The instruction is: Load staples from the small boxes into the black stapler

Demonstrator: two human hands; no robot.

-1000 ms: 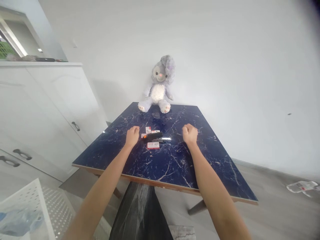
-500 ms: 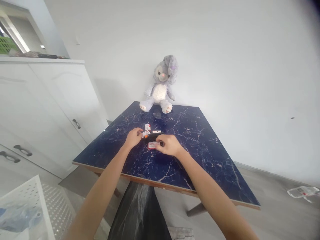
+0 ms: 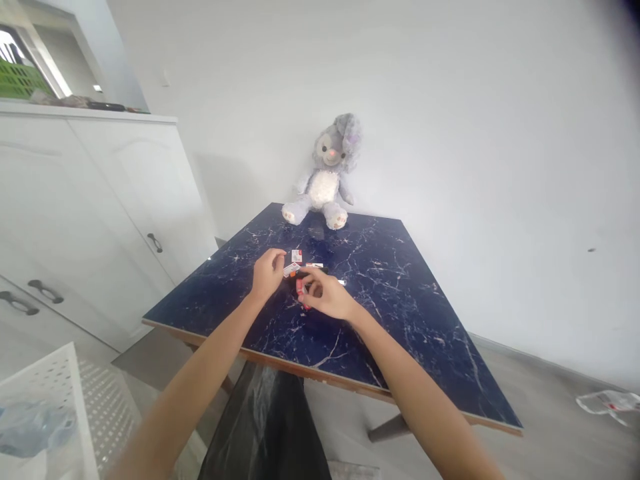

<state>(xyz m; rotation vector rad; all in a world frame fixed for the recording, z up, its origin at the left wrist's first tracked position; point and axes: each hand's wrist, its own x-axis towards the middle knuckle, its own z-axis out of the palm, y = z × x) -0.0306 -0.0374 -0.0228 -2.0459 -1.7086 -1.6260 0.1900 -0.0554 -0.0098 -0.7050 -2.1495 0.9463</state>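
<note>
Running lengthwise up-view: red box [image 3: 300, 287] in right hand [image 3: 327, 295].

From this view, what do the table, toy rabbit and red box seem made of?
Table: probably board with a glossy marble-print surface; blue with white veins, faint reflections, brown edge.
Toy rabbit: plush fabric, matte, going by the fuzzy pile.
Red box: maybe printed card, from its red-and-white surface; right hand partly covers it, so plastic is possible.

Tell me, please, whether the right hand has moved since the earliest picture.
Yes; judged against the blue marble-patterned table, the right hand has moved left, from right of the plush rabbit to roughly in front of it.
</note>
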